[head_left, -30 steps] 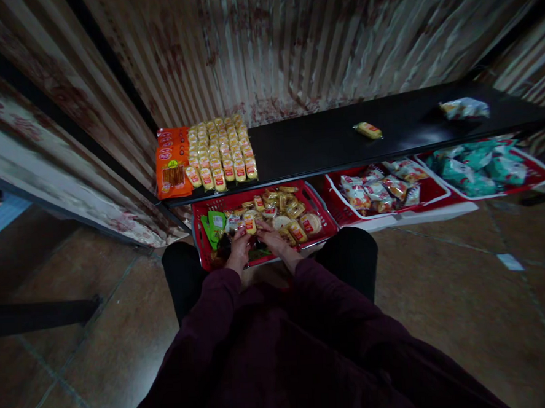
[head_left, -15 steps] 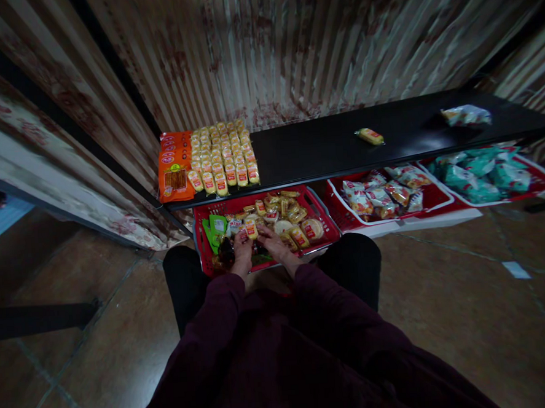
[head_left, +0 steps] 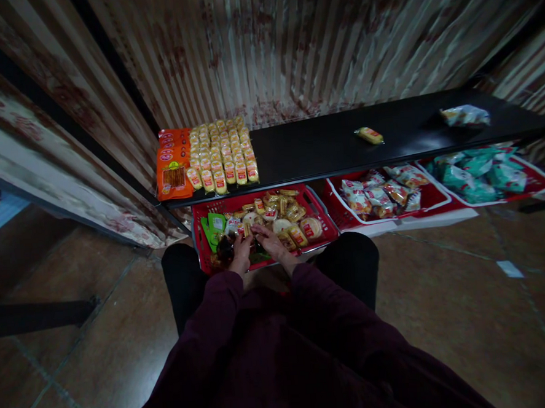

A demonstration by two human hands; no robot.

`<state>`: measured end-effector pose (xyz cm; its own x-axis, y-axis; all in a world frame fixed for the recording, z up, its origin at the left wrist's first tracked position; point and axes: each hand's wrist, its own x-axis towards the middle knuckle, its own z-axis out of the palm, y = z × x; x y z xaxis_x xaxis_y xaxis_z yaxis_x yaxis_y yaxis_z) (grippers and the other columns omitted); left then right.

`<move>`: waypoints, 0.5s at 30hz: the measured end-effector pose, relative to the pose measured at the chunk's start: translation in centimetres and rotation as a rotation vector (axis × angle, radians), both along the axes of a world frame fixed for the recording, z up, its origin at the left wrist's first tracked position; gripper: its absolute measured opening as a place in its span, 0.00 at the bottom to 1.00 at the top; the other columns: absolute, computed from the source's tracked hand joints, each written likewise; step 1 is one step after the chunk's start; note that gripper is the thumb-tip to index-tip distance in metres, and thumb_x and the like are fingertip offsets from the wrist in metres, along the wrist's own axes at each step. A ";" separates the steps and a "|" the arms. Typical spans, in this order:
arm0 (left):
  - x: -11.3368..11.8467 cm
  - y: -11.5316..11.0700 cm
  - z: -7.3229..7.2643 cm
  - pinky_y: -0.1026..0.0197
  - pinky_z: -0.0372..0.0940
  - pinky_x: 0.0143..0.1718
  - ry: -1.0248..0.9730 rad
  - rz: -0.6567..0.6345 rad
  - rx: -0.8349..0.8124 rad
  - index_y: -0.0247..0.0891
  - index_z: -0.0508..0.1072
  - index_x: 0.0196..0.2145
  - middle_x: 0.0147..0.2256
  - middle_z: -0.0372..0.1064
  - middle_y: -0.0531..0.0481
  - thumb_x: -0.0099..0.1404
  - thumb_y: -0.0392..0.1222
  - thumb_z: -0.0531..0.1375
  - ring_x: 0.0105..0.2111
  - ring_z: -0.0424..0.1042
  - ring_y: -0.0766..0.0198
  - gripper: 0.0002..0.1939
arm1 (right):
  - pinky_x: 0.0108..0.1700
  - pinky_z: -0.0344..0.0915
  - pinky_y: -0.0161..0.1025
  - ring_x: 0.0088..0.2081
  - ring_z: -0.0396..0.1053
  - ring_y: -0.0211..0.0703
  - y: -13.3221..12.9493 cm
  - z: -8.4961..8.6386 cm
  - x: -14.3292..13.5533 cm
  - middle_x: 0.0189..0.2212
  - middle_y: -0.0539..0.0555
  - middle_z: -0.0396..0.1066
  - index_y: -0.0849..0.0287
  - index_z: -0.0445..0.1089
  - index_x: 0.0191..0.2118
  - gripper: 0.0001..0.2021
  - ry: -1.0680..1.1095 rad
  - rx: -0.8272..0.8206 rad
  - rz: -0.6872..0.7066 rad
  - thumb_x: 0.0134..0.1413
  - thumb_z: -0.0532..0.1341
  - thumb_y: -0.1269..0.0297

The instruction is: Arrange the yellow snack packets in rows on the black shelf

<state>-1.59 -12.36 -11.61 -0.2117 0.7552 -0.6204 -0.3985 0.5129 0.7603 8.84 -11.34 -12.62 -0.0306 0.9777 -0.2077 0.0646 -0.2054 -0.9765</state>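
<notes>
My left hand (head_left: pixel 241 251) and my right hand (head_left: pixel 271 243) are close together over the red basket (head_left: pixel 332 232) in front of my knees. Between their fingertips is a small yellow snack cake in clear wrapping (head_left: pixel 247 229), standing on edge with its label turned away. Both hands appear to pinch it. Around them in the basket lie more wrapped cakes (head_left: pixel 297 236), round pastries (head_left: pixel 311 228) and a green packet (head_left: pixel 213 228). Above, on the black shelf (head_left: pixel 306 146), wrapped cakes (head_left: pixel 223 154) stand in tight rows beside orange packets (head_left: pixel 173 164).
One wrapped cake (head_left: pixel 370 136) and a whitish bag (head_left: pixel 465 116) lie further right on the shelf. Under it are a basket of white-and-orange packets (head_left: pixel 383 197) and a basket of teal packets (head_left: pixel 483 176). The shelf's front edge overhangs the baskets.
The snack cake between my hands has turned, so its red-and-yellow label no longer faces up. My hands stay over the same part of the basket. The view has shifted slightly.
</notes>
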 end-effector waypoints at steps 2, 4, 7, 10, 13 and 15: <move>0.0 0.0 0.1 0.65 0.64 0.33 -0.026 0.006 -0.008 0.37 0.73 0.38 0.30 0.72 0.51 0.51 0.36 0.65 0.30 0.70 0.67 0.14 | 0.53 0.65 0.45 0.44 0.72 0.41 0.1 -0.3 -0.1 0.42 0.53 0.76 0.52 0.71 0.50 0.18 0.049 -0.035 -0.006 0.50 0.59 0.65; -0.1 -0.1 0.3 0.66 0.63 0.31 -0.053 0.015 -0.022 0.36 0.73 0.37 0.27 0.71 0.53 0.51 0.35 0.64 0.27 0.69 0.69 0.13 | 0.51 0.66 0.45 0.43 0.72 0.41 0.2 -0.7 -0.1 0.41 0.53 0.77 0.53 0.71 0.49 0.18 0.085 -0.062 -0.016 0.50 0.60 0.64; -0.3 -0.2 0.6 0.67 0.63 0.29 -0.093 0.032 -0.054 0.36 0.72 0.36 0.25 0.70 0.54 0.51 0.33 0.63 0.25 0.68 0.69 0.11 | 0.50 0.67 0.44 0.43 0.72 0.41 0.2 -1.2 -0.1 0.40 0.53 0.76 0.54 0.72 0.46 0.16 0.101 -0.072 -0.032 0.50 0.60 0.62; -0.4 -0.2 0.8 0.67 0.62 0.28 -0.133 0.060 -0.086 0.37 0.72 0.37 0.25 0.69 0.54 0.52 0.33 0.63 0.23 0.67 0.71 0.12 | 0.48 0.68 0.43 0.42 0.72 0.42 0.3 -1.6 0.0 0.38 0.53 0.76 0.56 0.73 0.43 0.14 0.105 -0.085 -0.049 0.49 0.61 0.60; -0.6 -0.2 0.9 0.67 0.63 0.29 -0.174 0.098 -0.111 0.38 0.71 0.39 0.25 0.68 0.55 0.54 0.33 0.62 0.22 0.67 0.71 0.13 | 0.45 0.69 0.42 0.40 0.72 0.42 0.3 -1.7 0.0 0.38 0.54 0.76 0.57 0.73 0.41 0.13 0.122 -0.103 -0.050 0.49 0.61 0.59; -0.7 -0.1 0.9 0.66 0.64 0.30 -0.205 0.120 -0.123 0.38 0.70 0.40 0.25 0.68 0.55 0.55 0.33 0.62 0.23 0.68 0.70 0.13 | 0.43 0.69 0.41 0.39 0.72 0.42 0.3 -1.7 0.0 0.38 0.55 0.76 0.57 0.73 0.41 0.14 0.140 -0.114 -0.040 0.48 0.62 0.59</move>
<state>-2.33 -12.51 -10.73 -0.1553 0.6488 -0.7450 -0.6014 0.5362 0.5923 8.80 -11.05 -14.30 -0.0287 0.9492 -0.3132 -0.0809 -0.3145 -0.9458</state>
